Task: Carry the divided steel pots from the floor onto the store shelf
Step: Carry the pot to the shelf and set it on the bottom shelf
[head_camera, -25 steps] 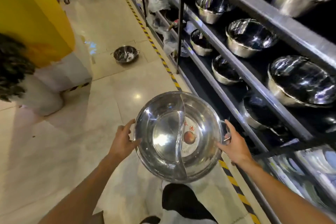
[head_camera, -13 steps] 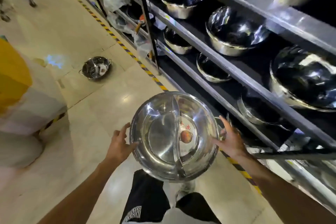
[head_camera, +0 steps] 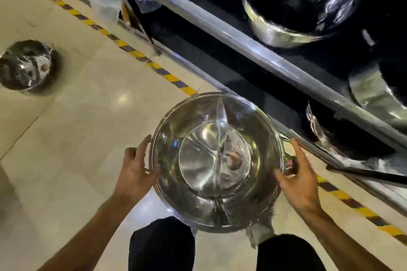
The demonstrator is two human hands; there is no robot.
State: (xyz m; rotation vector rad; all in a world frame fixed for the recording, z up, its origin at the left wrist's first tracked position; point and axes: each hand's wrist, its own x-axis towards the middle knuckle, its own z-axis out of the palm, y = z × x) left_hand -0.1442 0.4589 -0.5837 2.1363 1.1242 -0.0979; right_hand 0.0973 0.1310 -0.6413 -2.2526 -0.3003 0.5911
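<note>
Divided steel pot (head_camera: 217, 161) was held in the air in front of the person's legs, just beside the front rail of the lower store shelf (head_camera: 264, 59), its far rim close to that rail but not seen touching it. Mouth faced up; an S-shaped partition ran across the middle, with a paper label on the bottom of the half nearer the shelf.

Left hand (head_camera: 136, 169) was on the pot's side away from the shelf, palm against the wall and fingers (head_camera: 144, 145) curled up to the rim, gripping it. Right hand (head_camera: 301, 180) was on the shelf side, at the loop handle (head_camera: 288, 160); thumb lay on the wall, one finger stretched out toward the rail. How tightly that hand closed on the handle could not be told; blur hid it.

A second pot (head_camera: 26, 65) stood on the floor (head_camera: 77, 138), well away from the shelf. Steel bowls (head_camera: 297, 6) already sat on the tier above the rail.

Judgement on handling: thin polished steel, rigid, probably light for its width, and slick against bare palms. The two side handles look the surest hold; the smooth wall offers little grip. The pot is wide, so it likely needs both hands and level carriage to clear the rail without knocking neighbouring ware. Dents and scuffs seem the main risk, not breakage.
</note>
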